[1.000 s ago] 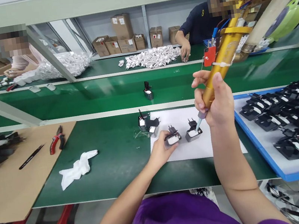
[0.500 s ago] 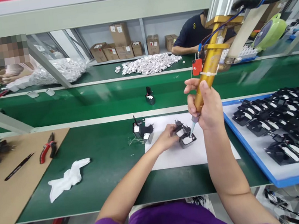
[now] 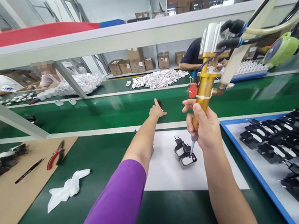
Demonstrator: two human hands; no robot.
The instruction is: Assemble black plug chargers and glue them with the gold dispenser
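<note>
My right hand (image 3: pixel 205 127) is wrapped round a gold-coloured dispensing gun (image 3: pixel 205 93) with cables at its top. The gun's thin nozzle tip is at the nearer of two small black plug adapter housings (image 3: pixel 188 160) with white inside, standing together on a white sheet (image 3: pixel 165 177). My left hand (image 3: pixel 155 111) is stretched out over the green belt, fingers apart around another black adapter (image 3: pixel 160 104). The hand partly hides that adapter, so I cannot tell whether it is gripped. My left forearm covers most of the adapters at the sheet's left edge.
On the right, a blue-rimmed tray (image 3: pixel 248 164) holds many black adapters. To the left are a white cloth (image 3: pixel 68 189), red pliers (image 3: pixel 55 155) and black tweezers (image 3: pixel 29 170) on brown board. Beyond the belt (image 3: pixel 115 113) lie white parts (image 3: pixel 158 79); people sit there.
My left hand has left the adapters on the sheet and reached forward to the one on the belt. My right hand keeps the gun at the adapter. The view has tilted up.
</note>
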